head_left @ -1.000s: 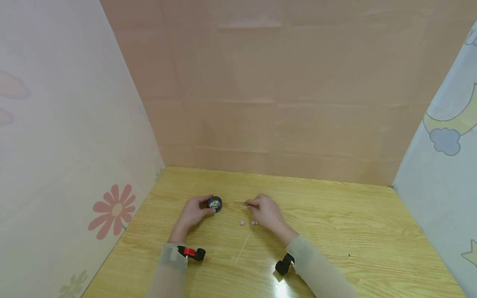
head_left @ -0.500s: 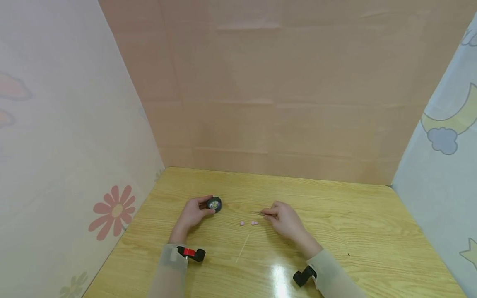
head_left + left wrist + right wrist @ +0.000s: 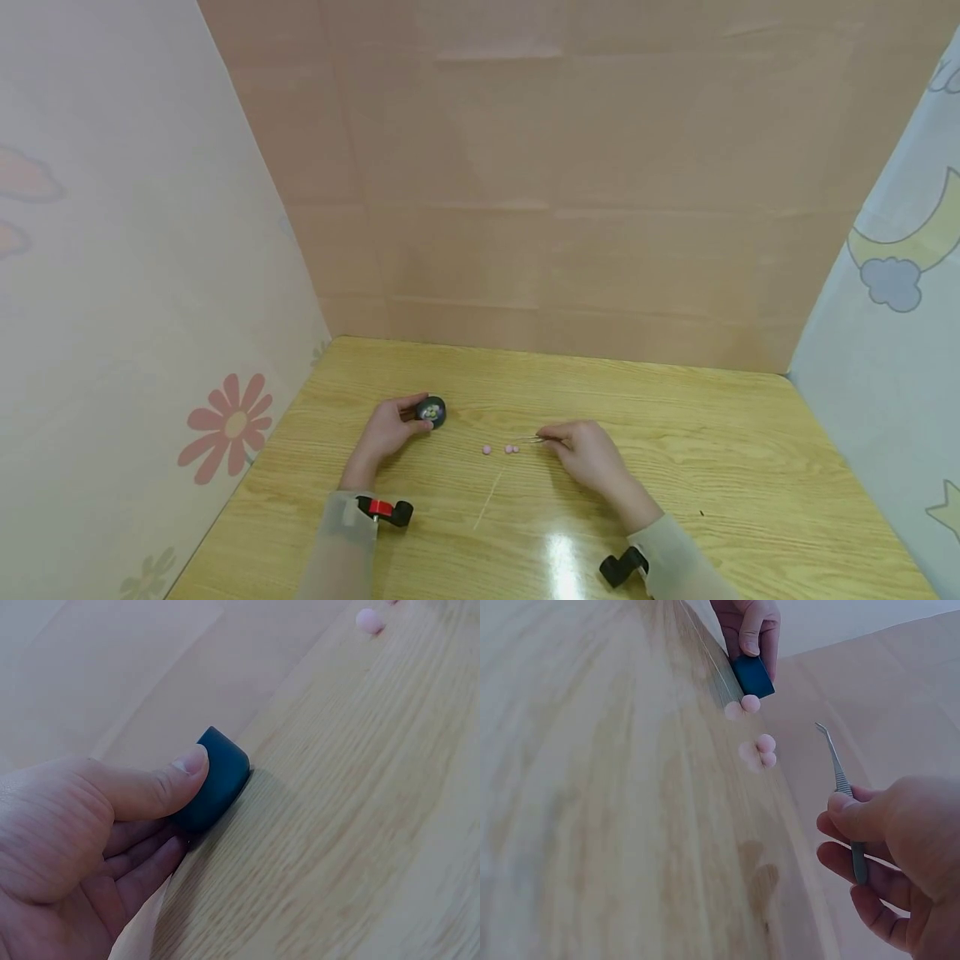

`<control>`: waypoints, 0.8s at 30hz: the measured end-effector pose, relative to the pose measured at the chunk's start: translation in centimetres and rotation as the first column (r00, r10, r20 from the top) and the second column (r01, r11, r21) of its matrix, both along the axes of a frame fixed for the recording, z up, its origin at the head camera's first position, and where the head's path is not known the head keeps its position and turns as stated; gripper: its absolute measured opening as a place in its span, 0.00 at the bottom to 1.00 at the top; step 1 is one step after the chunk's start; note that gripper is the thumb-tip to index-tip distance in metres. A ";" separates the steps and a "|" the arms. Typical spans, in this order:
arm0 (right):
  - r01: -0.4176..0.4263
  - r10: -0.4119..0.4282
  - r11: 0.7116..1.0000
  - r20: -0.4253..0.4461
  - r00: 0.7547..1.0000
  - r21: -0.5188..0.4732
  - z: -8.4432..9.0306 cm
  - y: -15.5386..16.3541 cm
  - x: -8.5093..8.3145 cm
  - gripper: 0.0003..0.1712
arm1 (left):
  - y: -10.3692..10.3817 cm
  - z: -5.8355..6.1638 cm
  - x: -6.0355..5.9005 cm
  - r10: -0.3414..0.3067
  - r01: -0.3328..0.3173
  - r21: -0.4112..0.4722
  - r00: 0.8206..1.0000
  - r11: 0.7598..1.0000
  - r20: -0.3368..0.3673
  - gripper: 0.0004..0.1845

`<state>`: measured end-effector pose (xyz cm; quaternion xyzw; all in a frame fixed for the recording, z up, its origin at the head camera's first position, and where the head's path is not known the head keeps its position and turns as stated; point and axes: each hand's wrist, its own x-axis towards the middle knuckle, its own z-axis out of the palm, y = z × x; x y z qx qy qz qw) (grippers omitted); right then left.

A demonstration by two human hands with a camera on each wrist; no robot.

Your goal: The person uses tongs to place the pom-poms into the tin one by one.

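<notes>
A small dark round bowl (image 3: pixel 439 422) with several light, greenish balls in it stands on the table at the left. My left hand (image 3: pixel 386 432) grips its side, the thumb on the near wall; the left wrist view shows the bowl's dark teal wall (image 3: pixel 217 784). Metal tweezers (image 3: pixel 838 765) with bent tips are pinched between the thumb and fingers of my right hand (image 3: pixel 588 454). Nothing shows between the tips. Three pink balls lie on the table between the hands: one alone (image 3: pixel 487 450) and a pair (image 3: pixel 509 449) close to the tweezer tips.
The wooden table (image 3: pixel 750 450) meets a brown paper backdrop (image 3: pixel 480 250) at the rear. A patterned sheet (image 3: pixel 150 250) borders the left side, another (image 3: pixel 900 350) the right. A tiny dark speck (image 3: pixel 702 513) lies at the right.
My right hand has moved right and nearer with the tweezers, from beside the bowl to just right of the pink pair. The left hand and bowl have stayed in place.
</notes>
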<state>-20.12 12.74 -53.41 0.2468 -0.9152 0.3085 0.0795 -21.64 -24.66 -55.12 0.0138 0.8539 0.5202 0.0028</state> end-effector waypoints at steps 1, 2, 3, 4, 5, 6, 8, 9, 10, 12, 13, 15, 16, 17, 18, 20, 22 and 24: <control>-0.002 0.002 1.000 -0.008 1.000 0.008 0.0 0.0 0.0 0.12 | 0.0 0.0 0.0 0.000 0.000 0.000 1.000 1.000 -0.003 0.30; -0.002 0.002 1.000 -0.015 1.000 0.015 0.0 0.0 0.0 0.11 | 0.0 0.0 0.0 -0.001 0.001 -0.001 1.000 1.000 -0.006 0.30; -0.003 0.004 1.000 -0.026 1.000 0.025 -0.1 0.1 0.0 0.11 | 0.0 0.0 0.0 -0.001 0.001 -0.001 1.000 1.000 -0.010 0.30; -0.005 0.007 0.999 -0.036 0.999 0.033 -0.1 0.1 0.0 0.11 | 0.0 0.0 0.0 -0.001 0.001 0.001 1.000 1.000 -0.012 0.30; -0.007 0.009 0.999 -0.045 0.999 0.040 -0.1 0.1 0.0 0.11 | 0.0 0.0 0.0 -0.002 0.002 0.004 1.000 1.000 -0.013 0.30; -0.010 0.013 0.999 -0.057 0.998 0.051 -0.1 0.1 0.0 0.12 | 0.0 0.0 0.0 -0.003 0.003 0.005 1.000 1.000 -0.013 0.30; -0.013 0.018 0.998 -0.075 0.997 0.065 -0.1 0.1 0.0 0.11 | 0.0 -0.1 0.0 -0.007 0.007 -0.007 1.000 1.000 -0.021 0.30; -0.015 0.021 0.997 -0.085 0.996 0.074 -0.1 0.1 0.1 0.11 | 0.0 -0.1 0.0 -0.008 0.008 -0.010 1.000 1.000 -0.020 0.30; -0.015 0.022 0.997 -0.093 0.995 0.080 -0.1 0.2 0.1 0.11 | -0.1 -0.1 0.0 -0.008 0.008 -0.011 1.000 1.000 -0.018 0.30; -0.013 0.022 0.996 -0.103 0.994 0.092 -0.1 0.2 0.1 0.11 | -0.1 -0.1 -0.1 -0.006 0.006 -0.016 1.000 1.000 -0.015 0.30; -0.011 0.021 0.995 -0.105 0.994 0.096 -0.1 0.2 0.1 0.11 | -0.1 -0.1 -0.1 -0.005 0.005 -0.015 1.000 1.000 -0.014 0.30; -0.009 0.019 0.995 -0.105 0.994 0.102 -0.2 0.3 0.1 0.10 | -0.1 -0.1 -0.1 -0.001 0.001 -0.009 1.000 1.000 -0.008 0.31; -0.008 0.019 0.994 -0.105 0.994 0.105 -0.2 0.3 0.1 0.10 | -0.1 -0.1 -0.1 0.000 0.000 -0.007 1.000 1.000 -0.008 0.31; -0.009 0.021 0.994 -0.106 0.994 0.109 -0.2 0.3 0.1 0.10 | -0.1 -0.1 -0.1 0.000 0.000 -0.007 1.000 1.000 -0.009 0.31; -0.010 0.022 0.994 -0.108 0.994 0.113 -0.2 0.3 0.2 0.10 | -0.1 0.0 -0.1 -0.002 0.002 -0.007 1.000 1.000 -0.010 0.31; -0.015 0.028 0.993 -0.114 0.993 0.119 -0.2 0.2 0.2 0.10 | -0.1 0.0 -0.1 -0.003 0.003 -0.009 1.000 1.000 -0.009 0.31; -0.019 0.035 0.992 -0.120 0.992 0.128 -0.2 0.2 0.3 0.10 | -0.1 0.0 -0.1 -0.003 0.003 -0.010 1.000 1.000 -0.008 0.30; -0.027 0.043 0.991 -0.123 0.992 0.134 -0.2 0.2 0.3 0.10 | -0.1 0.0 0.0 -0.003 0.003 -0.011 1.000 1.000 -0.008 0.31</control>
